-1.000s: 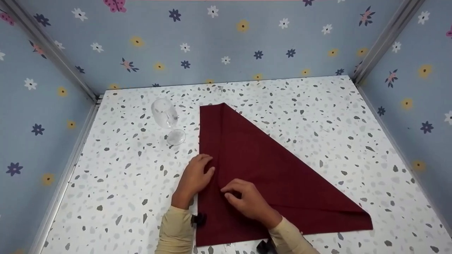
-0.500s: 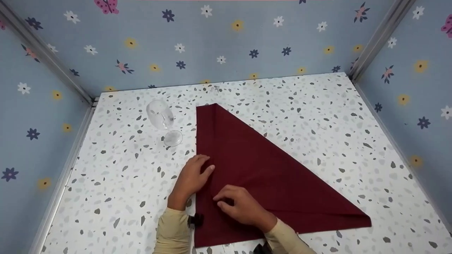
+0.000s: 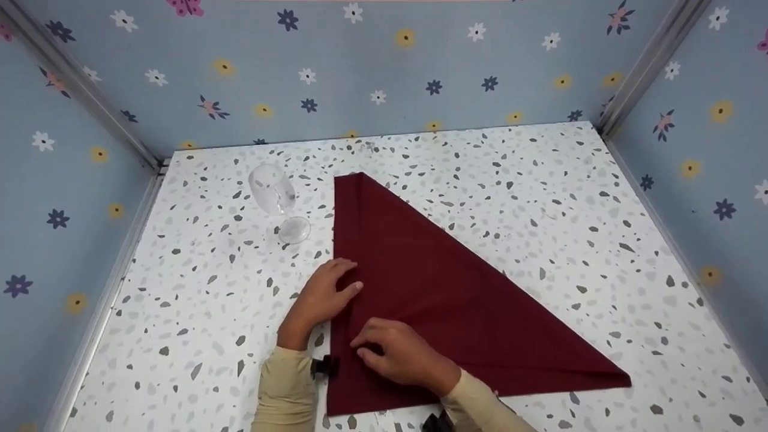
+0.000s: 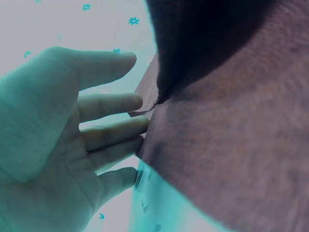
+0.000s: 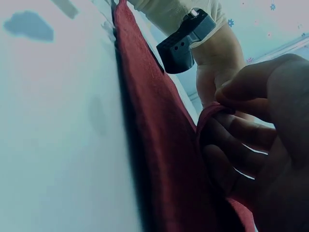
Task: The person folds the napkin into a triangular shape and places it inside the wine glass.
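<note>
A dark red cloth napkin [image 3: 420, 258], folded into a large triangle, lies flat on the table with a narrow strip of its lower layer showing along the left side. My left hand [image 3: 321, 294] rests at that left edge, and its fingers look extended in the left wrist view. Lower down, my right hand [image 3: 396, 354] pinches the upper layer's folded edge between thumb and fingers. In the right wrist view the cloth edge [image 5: 210, 113] is lifted a little and curls over the fingers. Parts of the fold are hidden under the hands.
A clear stemmed glass [image 3: 273, 189] lies on its side on the speckled white table [image 3: 198, 270], left of the napkin. Blue flowered panels [image 3: 372, 66] enclose the back and both sides. Each wrist carries a small black camera [image 3: 324, 366].
My right hand has moved left and slightly toward me with the pinched edge. The fold lies nearer the left side, so the exposed strip is narrower. My left hand stays at the edge.
</note>
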Available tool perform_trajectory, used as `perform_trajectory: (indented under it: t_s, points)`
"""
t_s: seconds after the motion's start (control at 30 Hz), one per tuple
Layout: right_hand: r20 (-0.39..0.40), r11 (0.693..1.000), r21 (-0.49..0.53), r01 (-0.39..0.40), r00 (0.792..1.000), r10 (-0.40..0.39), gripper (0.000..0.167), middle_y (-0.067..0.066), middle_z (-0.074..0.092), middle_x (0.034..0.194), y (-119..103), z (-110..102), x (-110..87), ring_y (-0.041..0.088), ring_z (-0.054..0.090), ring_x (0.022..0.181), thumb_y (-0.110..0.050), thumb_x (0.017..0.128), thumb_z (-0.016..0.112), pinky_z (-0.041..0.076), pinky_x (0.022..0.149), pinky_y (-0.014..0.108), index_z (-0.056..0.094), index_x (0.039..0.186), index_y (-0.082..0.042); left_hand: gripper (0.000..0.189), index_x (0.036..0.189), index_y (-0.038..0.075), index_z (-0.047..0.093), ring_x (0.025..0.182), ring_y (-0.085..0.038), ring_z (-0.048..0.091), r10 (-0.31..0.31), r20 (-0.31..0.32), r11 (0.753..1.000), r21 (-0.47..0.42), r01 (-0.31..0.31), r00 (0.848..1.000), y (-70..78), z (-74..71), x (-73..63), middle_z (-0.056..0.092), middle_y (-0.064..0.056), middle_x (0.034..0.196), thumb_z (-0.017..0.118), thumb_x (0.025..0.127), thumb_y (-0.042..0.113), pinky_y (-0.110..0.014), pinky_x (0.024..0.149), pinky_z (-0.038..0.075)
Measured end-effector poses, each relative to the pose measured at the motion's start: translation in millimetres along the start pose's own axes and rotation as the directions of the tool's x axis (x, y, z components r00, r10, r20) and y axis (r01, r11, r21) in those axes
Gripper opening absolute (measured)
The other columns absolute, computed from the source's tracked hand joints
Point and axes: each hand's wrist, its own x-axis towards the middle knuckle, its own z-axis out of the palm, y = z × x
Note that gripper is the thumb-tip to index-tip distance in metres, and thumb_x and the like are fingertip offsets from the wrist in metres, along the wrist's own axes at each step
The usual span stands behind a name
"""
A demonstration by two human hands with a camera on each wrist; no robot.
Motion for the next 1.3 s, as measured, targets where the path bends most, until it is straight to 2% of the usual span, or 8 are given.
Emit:
perform_trajectory:
  t_s: [0.23,0.33,0.53,0.83,1.07,1.3]
  points:
    - [0.090,0.993,-0.119,0.000,0.996,0.011,0.014,-0.010,0.063,0.096,-4,-1,-1.5,-0.002,0.057,0.085,-0.016,0.095,0.068,0.048,0.079,0.014,0.078,0.105,-0.016,0.046,0.139,0.004,0.058,0.138,-0.035,0.042,0.004,0.036,0.998,-0.060,-0.001,0.999,-2.8,1.4,-0.6,0.050,-0.018,0.146,0.065,0.099,0.026,-0.049,0.113,0.032]
    - [0.094,0.983,-0.182,0.024,0.996,-0.007,0.014,-0.009,0.063,0.095,-7,-2,-2.5,-0.001,0.058,0.084,-0.017,0.094,0.069,0.049,0.078,0.015,0.078,0.105,-0.017,0.046,0.139,0.005,0.058,0.138,-0.034,0.042,-0.002,0.038,0.997,-0.076,0.005,0.999,-2.3,1.1,-0.4,0.050,-0.018,0.146,0.064,0.099,0.026,-0.048,0.113,0.033]
    - [0.072,0.950,-0.298,0.094,0.994,-0.076,0.012,-0.008,0.061,0.093,-10,-5,0.3,0.003,0.057,0.081,-0.019,0.093,0.070,0.051,0.075,0.017,0.078,0.103,-0.018,0.043,0.137,0.004,0.059,0.138,-0.034,0.043,0.011,-0.003,0.995,-0.095,-0.012,1.000,-1.3,-1.3,3.8,0.050,-0.019,0.146,0.064,0.099,0.023,-0.048,0.113,0.033]
    - [0.081,0.932,-0.347,0.105,0.993,-0.082,0.012,-0.009,0.060,0.091,-14,0,-6.8,0.002,0.056,0.078,-0.022,0.092,0.072,0.050,0.072,0.016,0.078,0.102,-0.019,0.042,0.136,0.003,0.060,0.136,-0.036,0.045,0.018,-0.012,0.995,-0.102,-0.019,1.000,-1.7,3.2,2.8,0.052,-0.020,0.143,0.065,0.099,0.022,-0.049,0.112,0.034]
    - [0.122,0.913,-0.385,0.134,0.988,-0.094,0.013,-0.009,0.059,0.090,-19,5,-8.7,0.002,0.054,0.077,-0.025,0.092,0.072,0.049,0.070,0.016,0.078,0.103,-0.021,0.043,0.137,0.002,0.060,0.136,-0.035,0.045,0.004,0.002,0.997,-0.082,-0.004,1.000,-4.1,2.6,-1.3,0.053,-0.019,0.143,0.064,0.099,0.023,-0.049,0.112,0.034]
    - [0.117,0.914,-0.383,0.136,0.988,-0.098,0.015,-0.008,0.060,0.092,-19,6,-3.6,0.003,0.055,0.078,-0.025,0.091,0.072,0.049,0.071,0.016,0.077,0.105,-0.020,0.042,0.135,0.002,0.061,0.135,-0.036,0.045,0.013,-0.037,0.997,-0.075,-0.016,0.999,-4.7,0.2,1.5,0.054,-0.020,0.142,0.066,0.098,0.021,-0.049,0.112,0.034]
